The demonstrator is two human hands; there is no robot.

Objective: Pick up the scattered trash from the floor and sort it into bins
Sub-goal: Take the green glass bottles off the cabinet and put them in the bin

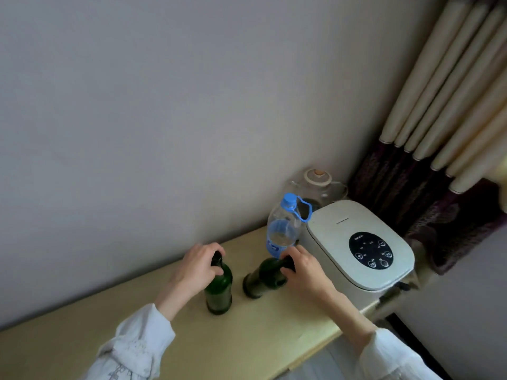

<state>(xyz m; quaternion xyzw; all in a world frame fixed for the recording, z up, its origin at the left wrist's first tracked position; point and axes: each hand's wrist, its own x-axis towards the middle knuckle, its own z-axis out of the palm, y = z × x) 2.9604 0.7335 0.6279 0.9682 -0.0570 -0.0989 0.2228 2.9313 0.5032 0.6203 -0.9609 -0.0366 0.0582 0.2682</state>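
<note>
Each hand grips a green bottle by the neck on the table — left hand (196, 266) on one bottle (219, 290), right hand (300, 266) on a leaning bottle (263, 278) — so either could slip, or knock the water bottle (284, 226) just beyond the right hand.

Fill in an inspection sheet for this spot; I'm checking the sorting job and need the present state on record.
Surface: pale wooden table against a grey wall.
Job's things: two green glass bottles; left bottle upright, right bottle tilted.
Clutter: clear water bottle with blue cap, white cooker, glass teapot.
Hands: left hand grips the left bottle's neck; right hand grips the right bottle's neck.
Cables: nothing seen.
Surroundings: curtain at right; no bins in view.
</note>
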